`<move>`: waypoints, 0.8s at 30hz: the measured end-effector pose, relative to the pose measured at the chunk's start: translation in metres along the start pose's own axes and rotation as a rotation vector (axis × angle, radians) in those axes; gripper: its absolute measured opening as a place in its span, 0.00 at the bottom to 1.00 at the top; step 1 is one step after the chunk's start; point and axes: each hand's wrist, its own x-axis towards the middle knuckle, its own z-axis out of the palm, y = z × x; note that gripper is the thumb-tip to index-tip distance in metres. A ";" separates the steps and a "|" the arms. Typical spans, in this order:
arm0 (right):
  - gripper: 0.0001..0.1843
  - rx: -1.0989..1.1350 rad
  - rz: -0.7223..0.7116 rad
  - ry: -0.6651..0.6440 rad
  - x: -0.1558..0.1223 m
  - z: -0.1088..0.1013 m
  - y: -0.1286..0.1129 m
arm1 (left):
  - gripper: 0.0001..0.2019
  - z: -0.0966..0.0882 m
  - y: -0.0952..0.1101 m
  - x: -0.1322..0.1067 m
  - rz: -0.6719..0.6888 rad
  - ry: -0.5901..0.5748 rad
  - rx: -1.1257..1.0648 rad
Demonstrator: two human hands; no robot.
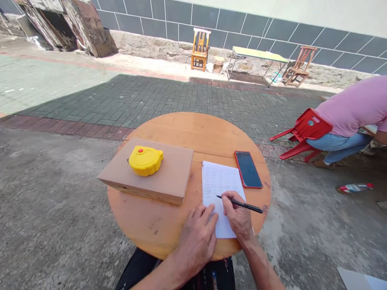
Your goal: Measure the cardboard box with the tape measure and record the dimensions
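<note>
A white sheet of paper [222, 177] with rows of handwriting on its upper half lies on a round wooden table [184, 129]. My right hand [237, 215] grips a black pen [252, 208], its tip at the paper near the lowest written lines. Flat at the paper's left edge rests my left hand [201, 229], fingers stretched out and fingertips touching the sheet. Right of the paper lies a phone [248, 169] in a red case, its screen dark. On the left, a yellow tape measure [145, 161] with a red button sits on a brown cardboard box [178, 173].
To the right, a person in a pink shirt [353, 100] bends forward on a red plastic chair [311, 125]. A bottle [355, 188] lies on the ground nearby. Along the far wall stand a wooden chair [199, 50], a folding table [256, 53] and another chair [300, 66].
</note>
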 end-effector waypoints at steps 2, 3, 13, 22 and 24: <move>0.10 -0.029 -0.014 -0.001 -0.001 0.001 0.001 | 0.19 0.001 0.000 -0.001 -0.005 0.011 0.001; 0.10 -0.039 -0.019 -0.004 -0.001 0.001 0.001 | 0.19 0.001 0.000 -0.001 -0.008 0.017 0.002; 0.10 -0.006 0.017 -0.070 0.002 -0.005 -0.012 | 0.17 0.000 -0.001 0.001 -0.025 -0.005 0.022; 0.10 -0.079 -0.043 -0.023 -0.001 0.003 -0.002 | 0.17 -0.003 0.000 0.002 -0.029 -0.003 0.027; 0.10 -0.093 -0.066 -0.011 -0.002 0.004 -0.001 | 0.16 -0.001 -0.001 0.002 -0.030 0.004 0.032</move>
